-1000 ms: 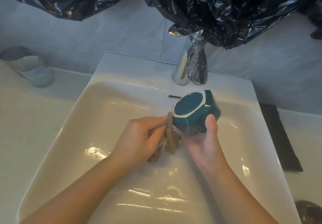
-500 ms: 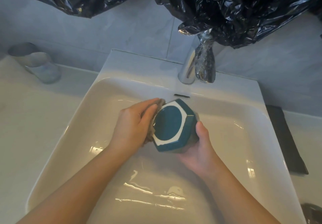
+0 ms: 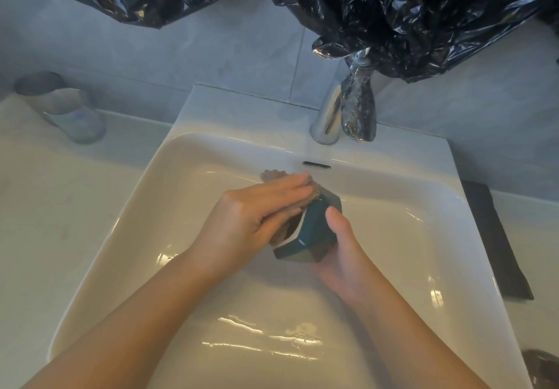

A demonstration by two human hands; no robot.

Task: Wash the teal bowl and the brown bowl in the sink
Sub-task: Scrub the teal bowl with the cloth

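The teal bowl (image 3: 317, 233) sits low over the middle of the sink (image 3: 181, 207), tipped on its side with its base turned toward your left hand (image 3: 257, 213) so that face is open to scrubbing. Your right hand (image 3: 344, 255) cradles it from below and from the right. The thumb is clamped over the upper side wall; the fingers beneath are hidden, though they must be carrying the weight. Your left hand lies flat, fingers straight and together, pressing a brownish cloth (image 3: 313, 192) against the base. This looks like the stage of wiping the underside.

Holding it inside the basin keeps drips contained. A wet glazed bowl will be slippery, so keep that thumb firm.

Behind stands the chrome faucet (image 3: 341, 110); whether water is running I cannot tell. Black plastic sheeting (image 3: 408, 10) hangs over the wall and brushes the tap, so mind it when you reach for the handle. A glass tumbler (image 3: 63, 107) stands well off to the left, and a dark mat (image 3: 496, 237) lies right of the basin. What seems to be the brown bowl (image 3: 541, 367) waits at the lower right corner, not yet washed.
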